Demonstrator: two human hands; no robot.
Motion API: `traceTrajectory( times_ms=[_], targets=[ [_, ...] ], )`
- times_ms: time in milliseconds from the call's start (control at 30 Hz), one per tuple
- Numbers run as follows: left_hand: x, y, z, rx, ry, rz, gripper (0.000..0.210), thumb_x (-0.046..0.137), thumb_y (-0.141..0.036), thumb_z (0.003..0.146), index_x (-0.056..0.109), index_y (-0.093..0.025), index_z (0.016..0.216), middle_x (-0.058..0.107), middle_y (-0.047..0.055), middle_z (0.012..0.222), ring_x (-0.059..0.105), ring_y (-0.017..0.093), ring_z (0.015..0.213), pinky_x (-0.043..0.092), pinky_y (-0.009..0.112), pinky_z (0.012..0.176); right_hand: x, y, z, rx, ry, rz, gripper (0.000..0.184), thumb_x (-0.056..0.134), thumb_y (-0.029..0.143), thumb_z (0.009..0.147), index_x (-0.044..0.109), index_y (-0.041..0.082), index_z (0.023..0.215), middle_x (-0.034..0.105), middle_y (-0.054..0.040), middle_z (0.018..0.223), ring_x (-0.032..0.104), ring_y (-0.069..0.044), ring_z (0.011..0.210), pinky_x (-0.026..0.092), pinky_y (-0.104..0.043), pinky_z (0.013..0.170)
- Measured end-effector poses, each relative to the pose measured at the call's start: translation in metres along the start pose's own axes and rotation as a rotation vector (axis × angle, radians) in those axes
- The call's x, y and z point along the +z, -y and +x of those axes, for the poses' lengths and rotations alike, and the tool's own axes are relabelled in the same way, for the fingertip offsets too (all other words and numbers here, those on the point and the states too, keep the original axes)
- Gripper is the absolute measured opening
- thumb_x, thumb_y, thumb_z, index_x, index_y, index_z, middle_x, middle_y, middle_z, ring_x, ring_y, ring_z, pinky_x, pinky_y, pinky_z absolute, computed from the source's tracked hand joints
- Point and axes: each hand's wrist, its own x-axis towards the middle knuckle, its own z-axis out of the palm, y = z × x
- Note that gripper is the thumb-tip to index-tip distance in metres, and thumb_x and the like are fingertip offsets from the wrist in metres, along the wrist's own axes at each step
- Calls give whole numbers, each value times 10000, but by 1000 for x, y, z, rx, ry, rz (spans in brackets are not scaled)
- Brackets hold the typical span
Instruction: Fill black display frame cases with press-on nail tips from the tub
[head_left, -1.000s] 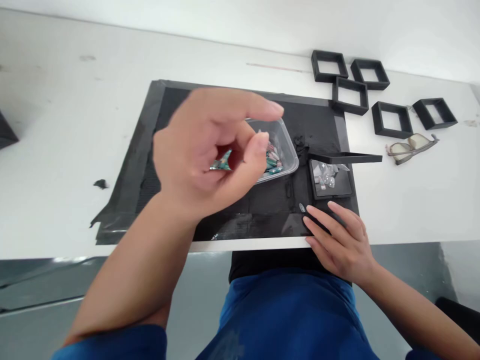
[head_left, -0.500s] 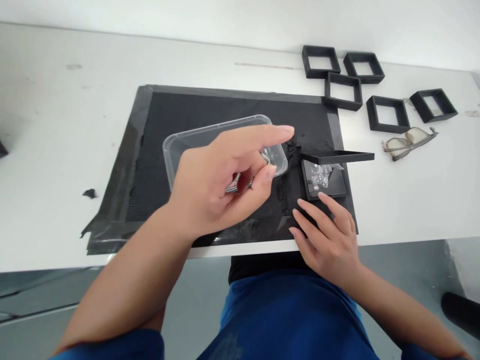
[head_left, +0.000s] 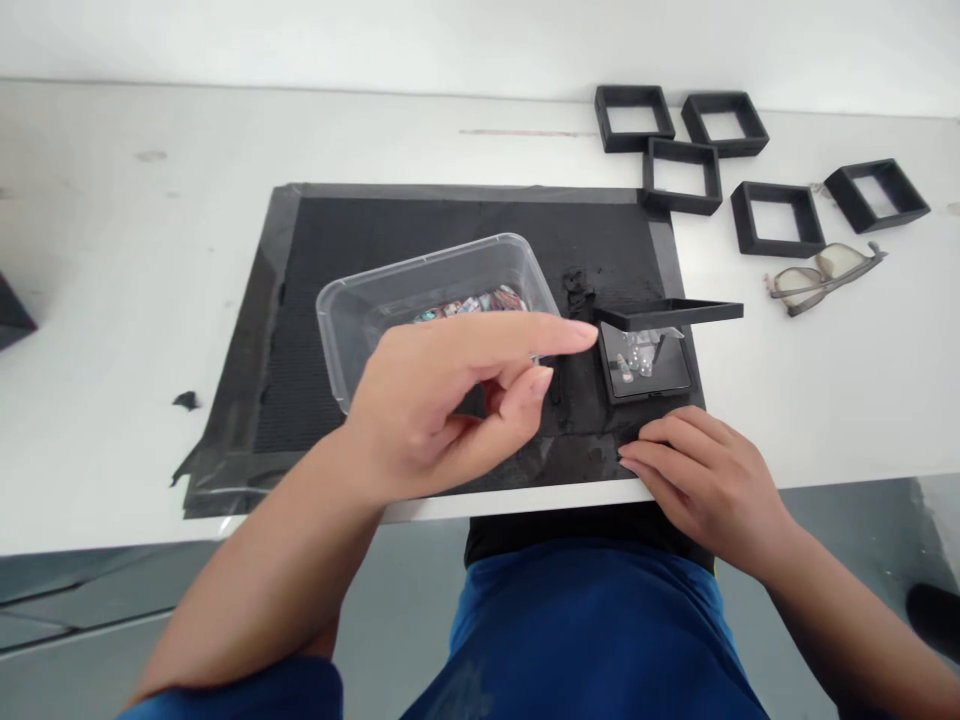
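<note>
My left hand (head_left: 442, 405) hovers over the near side of a clear plastic tub (head_left: 341, 345), index finger stretched out to the right, thumb apart and the other fingers curled. Nothing shows in its grasp. Inside the tub lie small colourful pieces (head_left: 480, 303), partly hidden by the hand. Just right of the fingertip stands a black hinged case (head_left: 660, 392), its lid raised. Small clear, shiny bits (head_left: 641, 358) lie in it. My right hand (head_left: 705, 480) rests at the mat's near edge below the case, fingertips drawn together; whatever they pinch, if anything, is hidden.
A black mat (head_left: 450, 220) is taped to the white table (head_left: 150, 300). Several black rectangular frames (head_left: 682, 205) stand at the back right, with eyeglasses (head_left: 825, 275) in front of them. A black scrap (head_left: 186, 400) lies left of the mat.
My left hand has come down toward me, baring more of the tub and its colourful pieces. My right hand has moved right and nearer the edge, its spread fingers now drawn together.
</note>
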Motion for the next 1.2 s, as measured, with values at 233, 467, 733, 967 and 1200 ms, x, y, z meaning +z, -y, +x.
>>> traceTrajectory(
  times_ms=[233, 467, 733, 967, 1200],
  targets=[
    [4, -2, -9, -23, 34, -5, 308, 581, -68, 949, 710, -211, 1189, 424, -115, 544, 305, 61, 434, 365, 209, 466, -9, -15, 7, 194, -124, 241, 105, 678, 173, 1025, 757, 230, 986, 818, -39, 935, 756, -172, 772, 639, -308, 667],
    [10, -3, -10, 14, 72, 23, 376, 566, -48, 948, 660, -243, 1255, 543, -102, 575, 407, 82, 451, 356, 241, 468, -34, -55, 22, 814, -136, 714, 302, 855, 485, 889, 745, 211, 952, 801, -47, 791, 726, -173, 578, 533, -249, 411],
    [13, -5, -7, -12, 77, -80, 463, 575, -33, 947, 627, -254, 1351, 527, -107, 587, 418, 89, 459, 370, 231, 465, -35, -74, 30, 838, 45, 583, 442, 794, 619, 909, 551, 252, 937, 802, -46, 807, 714, -196, 571, 492, -299, 443],
    [13, -11, 2, -84, 72, -351, 735, 550, 99, 850, 570, -240, 1502, 460, -121, 611, 412, 62, 462, 444, 163, 476, -35, -77, 37, 680, 122, 449, 279, 722, 507, 1003, 583, 266, 978, 774, -11, 808, 686, -185, 595, 537, -340, 523],
    [12, -12, -1, -109, 125, -309, 704, 566, 73, 884, 565, -271, 1499, 478, -109, 624, 457, 67, 491, 457, 172, 482, -25, -78, 42, 598, 47, 331, 210, 760, 463, 970, 689, 267, 984, 739, 5, 745, 606, -165, 575, 458, -322, 499]
  ],
)
